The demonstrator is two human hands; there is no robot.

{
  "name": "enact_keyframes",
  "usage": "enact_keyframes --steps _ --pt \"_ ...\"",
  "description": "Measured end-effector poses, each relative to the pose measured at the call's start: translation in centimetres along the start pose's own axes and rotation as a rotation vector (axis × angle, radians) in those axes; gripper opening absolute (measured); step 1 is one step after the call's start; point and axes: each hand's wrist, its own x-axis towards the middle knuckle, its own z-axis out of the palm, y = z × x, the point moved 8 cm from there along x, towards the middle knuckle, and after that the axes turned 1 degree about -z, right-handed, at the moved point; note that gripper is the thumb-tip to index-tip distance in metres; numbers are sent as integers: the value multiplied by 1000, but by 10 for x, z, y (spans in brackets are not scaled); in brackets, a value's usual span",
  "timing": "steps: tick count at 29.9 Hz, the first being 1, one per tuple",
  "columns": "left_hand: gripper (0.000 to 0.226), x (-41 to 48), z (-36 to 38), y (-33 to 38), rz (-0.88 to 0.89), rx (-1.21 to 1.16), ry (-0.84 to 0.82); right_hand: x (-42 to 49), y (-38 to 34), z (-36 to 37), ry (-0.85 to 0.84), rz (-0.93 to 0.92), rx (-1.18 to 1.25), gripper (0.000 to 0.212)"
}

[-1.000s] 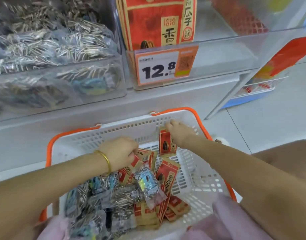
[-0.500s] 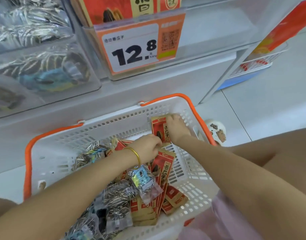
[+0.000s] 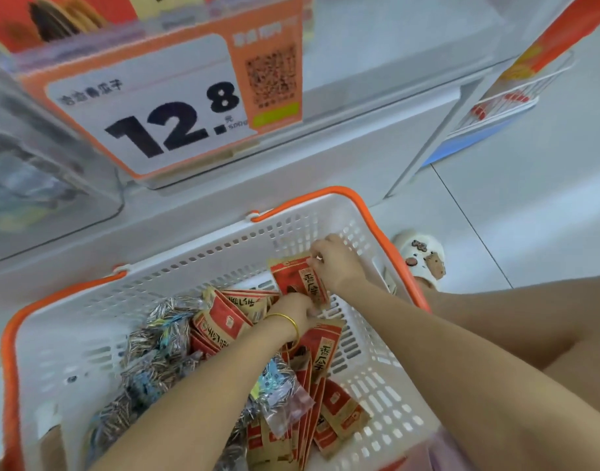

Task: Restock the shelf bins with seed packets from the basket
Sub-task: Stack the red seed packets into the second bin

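Progress: early, by my read. basket [image 3: 196, 263] is heavily loaded and nothing is in transit to the shelf.
Right grip [image 3: 336, 263]: pinching the top edge of one red packet [image 3: 298, 283], stood upright near the basket's far wall.
Left grip [image 3: 298, 311]: fingers curled down at the foot of that packet, among others. Can't tell if it's grasping. Gold bangle [image 3: 286, 319] on wrist.
Task items: red packets [image 3: 339, 413] fanned in the basket's centre and right; clear packets [image 3: 162, 341] heaped at left.
Left to do: lift the batch, drop it into the bin [image 3: 376, 79] behind the price tag [image 3: 162, 110], which shows red stock. Clear ones prob. go to the left bin [image 3: 36, 185], contents blurred.
Materials: basket is rigid white plastic w/ slotted walls and an orange rim. Red packets are flat kraft-paper pouches, matte, likely stack well. Clear ones are crinkly film, lumpy w/ striped seeds, likely slippery. Bins are clear hard plastic.
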Motion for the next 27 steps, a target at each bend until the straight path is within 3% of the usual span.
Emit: enact_keyframes --steps 3,5,8,10,15,18,19,22,23,25,27 --pt "17 -15 -21 -2 41 -78 159 -8 4 -3 -97 -9 4 22" --pt "15 -29 -43 -12 32 -260 319 -17 5 -10 -158 29 126 31" --pt "15 -61 -82 -22 20 -478 503 -34 -8 -28 -233 79 491 16" --pt "19 -79 -104 -20 73 -520 538 -45 -28 -46 -268 40 606 8" --pt "21 -127 -138 4 262 -501 474 -71 -79 -85 -299 -43 652 19" --pt "6 -158 -160 12 314 -499 539 -88 -99 -107 -263 -32 730 21" --pt "5 -167 -166 15 326 -509 556 -94 -102 -115 -245 -22 749 24" --pt "7 -198 -186 28 362 -513 621 -112 -103 -127 -261 43 841 65" --pt "7 -207 -192 33 364 -510 641 -122 -106 -127 -301 32 861 71" --pt "11 -224 -203 44 388 -533 673 -145 -113 -126 -375 -54 840 62" --pt "11 -236 -209 52 379 -535 684 -160 -117 -125 -372 -108 858 73"
